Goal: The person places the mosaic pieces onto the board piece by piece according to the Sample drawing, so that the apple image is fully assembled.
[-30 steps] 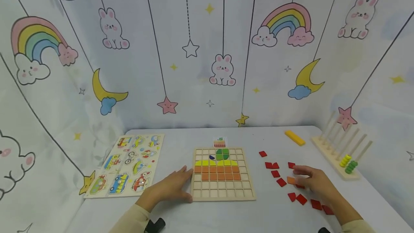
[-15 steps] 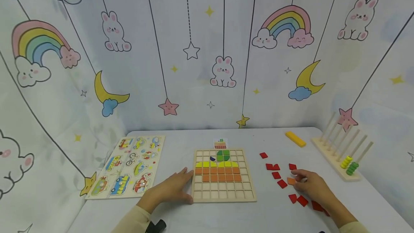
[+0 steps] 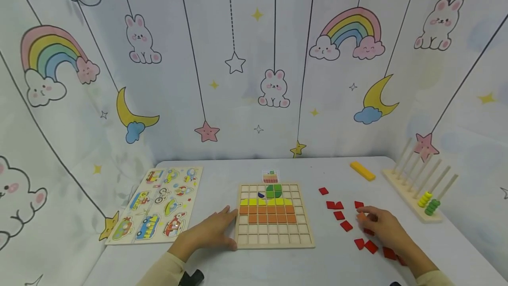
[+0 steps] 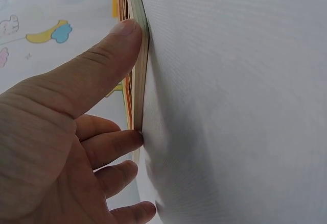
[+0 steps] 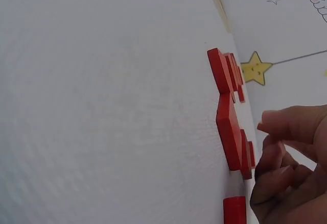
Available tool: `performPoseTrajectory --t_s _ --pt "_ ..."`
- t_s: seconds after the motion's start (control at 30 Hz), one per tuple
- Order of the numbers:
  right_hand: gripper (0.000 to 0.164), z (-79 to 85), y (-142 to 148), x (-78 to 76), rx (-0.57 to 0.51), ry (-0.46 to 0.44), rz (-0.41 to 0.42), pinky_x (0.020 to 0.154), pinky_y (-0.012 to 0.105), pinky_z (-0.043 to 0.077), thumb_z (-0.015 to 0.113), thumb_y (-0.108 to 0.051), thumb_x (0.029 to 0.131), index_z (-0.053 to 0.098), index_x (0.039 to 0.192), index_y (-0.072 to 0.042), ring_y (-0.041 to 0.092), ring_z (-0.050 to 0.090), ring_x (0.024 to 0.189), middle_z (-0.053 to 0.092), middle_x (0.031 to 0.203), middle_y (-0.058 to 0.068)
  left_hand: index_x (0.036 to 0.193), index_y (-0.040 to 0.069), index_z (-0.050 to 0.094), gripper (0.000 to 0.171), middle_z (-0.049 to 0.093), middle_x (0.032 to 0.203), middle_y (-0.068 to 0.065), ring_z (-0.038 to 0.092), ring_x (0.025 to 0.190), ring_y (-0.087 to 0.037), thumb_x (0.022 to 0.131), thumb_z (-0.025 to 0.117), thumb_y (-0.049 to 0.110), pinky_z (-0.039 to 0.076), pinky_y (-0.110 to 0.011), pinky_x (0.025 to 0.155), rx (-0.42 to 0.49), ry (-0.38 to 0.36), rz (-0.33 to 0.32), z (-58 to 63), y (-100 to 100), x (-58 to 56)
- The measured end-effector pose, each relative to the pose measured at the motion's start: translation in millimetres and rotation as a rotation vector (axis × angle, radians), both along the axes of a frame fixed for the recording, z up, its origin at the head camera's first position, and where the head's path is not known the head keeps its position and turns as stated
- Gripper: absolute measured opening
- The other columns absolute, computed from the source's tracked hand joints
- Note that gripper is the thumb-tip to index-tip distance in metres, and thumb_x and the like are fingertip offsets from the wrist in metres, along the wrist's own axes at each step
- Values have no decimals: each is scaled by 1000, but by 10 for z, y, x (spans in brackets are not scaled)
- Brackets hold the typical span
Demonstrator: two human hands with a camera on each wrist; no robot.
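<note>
My left hand (image 3: pixel 208 232) rests beside the wooden grid board (image 3: pixel 274 239). In the left wrist view its thumb (image 4: pixel 110 55) and fingertips touch the board's edge (image 4: pixel 139 81). Green, yellow and orange pieces and a dark blue one fill part of the grid. To the right, my right hand (image 3: pixel 382 226) pinches an orange tile (image 3: pixel 361 217) between thumb and fingers, over the scattered red tiles (image 3: pixel 346 225). Only a sliver of the orange tile (image 5: pixel 261 127) shows at the fingertips in the right wrist view, where the red tiles (image 5: pixel 229 132) stand close by.
A vehicle puzzle board (image 3: pixel 158 204) lies at the left. Behind the grid is a small picture card (image 3: pixel 271 176). A yellow bar (image 3: pixel 362 170) lies at the back right, near a peg stand (image 3: pixel 412 195) with yellow and green beads. A printed curtain hangs behind the table.
The orange tile has come up between my right fingertips, and a red tile beneath shows more. My left hand keeps its place at the board.
</note>
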State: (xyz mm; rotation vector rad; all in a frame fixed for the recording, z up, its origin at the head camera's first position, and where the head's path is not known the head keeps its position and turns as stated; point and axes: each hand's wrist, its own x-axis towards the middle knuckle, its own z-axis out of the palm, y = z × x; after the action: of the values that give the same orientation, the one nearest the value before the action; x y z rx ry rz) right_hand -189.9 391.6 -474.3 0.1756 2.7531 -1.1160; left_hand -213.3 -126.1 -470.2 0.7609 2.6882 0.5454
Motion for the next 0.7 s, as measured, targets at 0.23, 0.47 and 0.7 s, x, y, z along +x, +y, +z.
performPoseTrajectory --t_s 0.23,0.47,0.7 --pt "56 73 -40 -46 -178 37 -52 67 26 56 64 -35 101 51 146 -5 21 59 85 60 104 10 154 0 41 103 42 158 -20 32 151 -39 75 86 51 30 -58 121 -3 -2 1 -6 -10 -4" --pt "66 147 -307 -182 -477 108 -60 82 24 61 70 -28 98 44 150 4 13 71 94 69 111 5 153 0 42 103 43 158 -19 31 151 -37 75 86 50 29 -57 121 -1 -7 0 -4 -3 -9" --pt "63 188 -907 -421 -595 125 -38 81 23 61 74 -26 95 50 146 3 16 71 92 70 109 7 153 0 42 105 44 157 -18 31 151 -38 73 86 51 29 -57 121 7 -3 4 -26 -6 -11"
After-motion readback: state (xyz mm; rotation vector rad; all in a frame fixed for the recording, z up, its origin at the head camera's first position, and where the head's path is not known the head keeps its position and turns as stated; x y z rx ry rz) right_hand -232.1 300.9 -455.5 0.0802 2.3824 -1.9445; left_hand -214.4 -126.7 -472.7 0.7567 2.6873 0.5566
